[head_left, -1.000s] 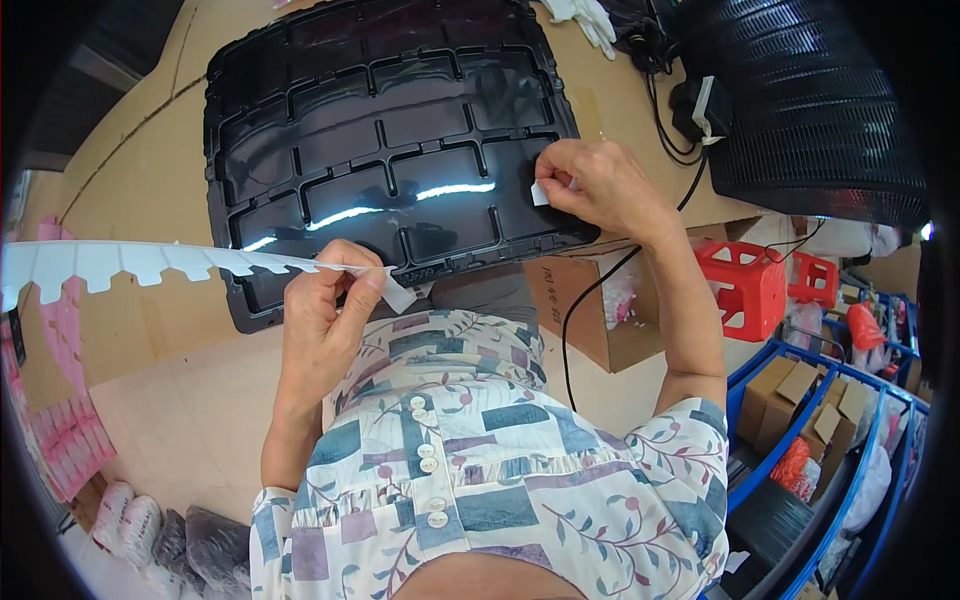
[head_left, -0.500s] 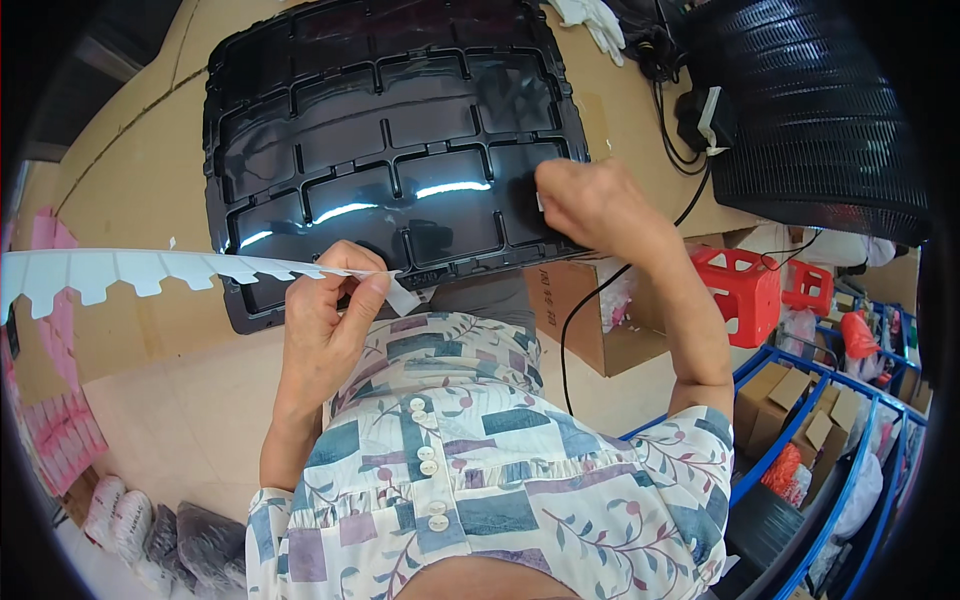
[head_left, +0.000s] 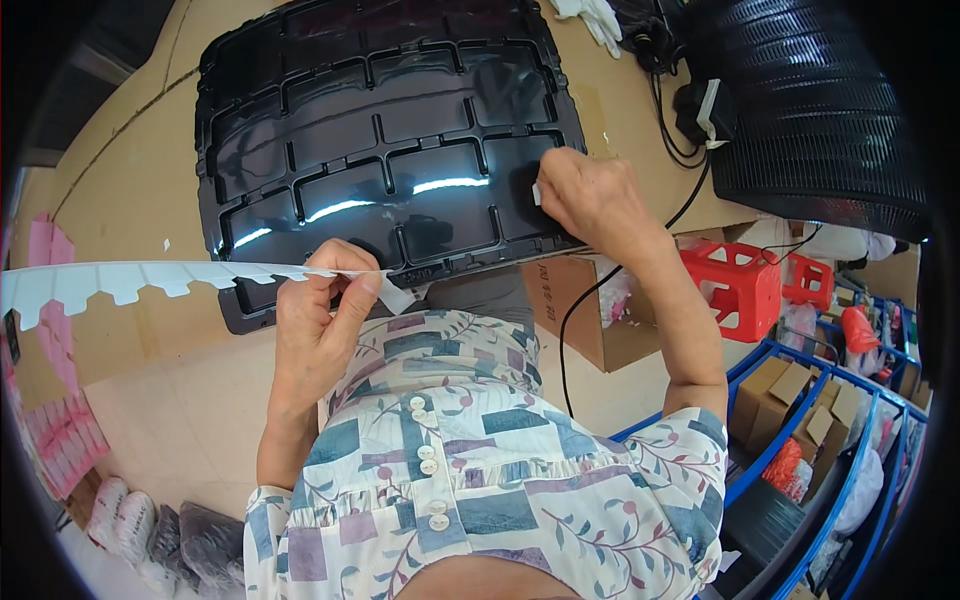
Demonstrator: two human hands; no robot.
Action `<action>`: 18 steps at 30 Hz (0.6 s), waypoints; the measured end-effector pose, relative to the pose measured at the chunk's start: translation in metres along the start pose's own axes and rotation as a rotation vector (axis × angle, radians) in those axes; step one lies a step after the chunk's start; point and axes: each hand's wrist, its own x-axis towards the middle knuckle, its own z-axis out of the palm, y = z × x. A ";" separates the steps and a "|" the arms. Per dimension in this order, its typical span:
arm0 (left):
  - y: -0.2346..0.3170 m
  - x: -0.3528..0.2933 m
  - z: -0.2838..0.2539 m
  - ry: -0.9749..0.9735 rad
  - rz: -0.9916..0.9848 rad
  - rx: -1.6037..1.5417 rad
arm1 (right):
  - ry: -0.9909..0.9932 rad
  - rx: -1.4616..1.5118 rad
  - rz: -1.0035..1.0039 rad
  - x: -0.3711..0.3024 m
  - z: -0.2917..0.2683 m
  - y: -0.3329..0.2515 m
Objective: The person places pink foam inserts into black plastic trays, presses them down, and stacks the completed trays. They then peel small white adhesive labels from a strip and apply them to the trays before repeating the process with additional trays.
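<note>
A black plastic tray [head_left: 340, 150] with several moulded compartments lies on the brown cardboard-covered table in front of me. My left hand [head_left: 320, 325], near the tray's front edge, pinches a long white notched strip [head_left: 150, 282] between thumb and fingers. The strip runs off to the left, and its short loose end [head_left: 398, 298] hangs beyond my fingertips. Over the front right compartment of the tray, my right hand [head_left: 600, 205] is closed, knuckles up. A small white piece [head_left: 537, 194] sticks out from its fingers; the rest of that piece is hidden.
Stacked black ribbed trays [head_left: 810, 120] stand at the right, beside a black cable [head_left: 690, 205] running over the table edge. White gloves [head_left: 598, 22] lie at the back. Below right are an open cardboard box [head_left: 570, 305], a red stool [head_left: 735, 290] and blue shelving [head_left: 740, 480].
The tray has shifted slightly left and away. My left hand has moved a little left with the strip, which sags slightly lower. My right hand has risen slightly, still closed.
</note>
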 end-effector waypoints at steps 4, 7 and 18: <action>-0.001 -0.001 -0.001 0.001 0.001 0.001 | -0.074 0.001 -0.022 0.001 -0.005 -0.003; -0.001 0.000 0.000 -0.003 0.004 -0.001 | -0.112 0.131 -0.002 -0.001 -0.010 0.007; 0.000 0.000 -0.003 -0.007 -0.026 -0.064 | -0.083 0.020 0.018 0.001 0.000 0.005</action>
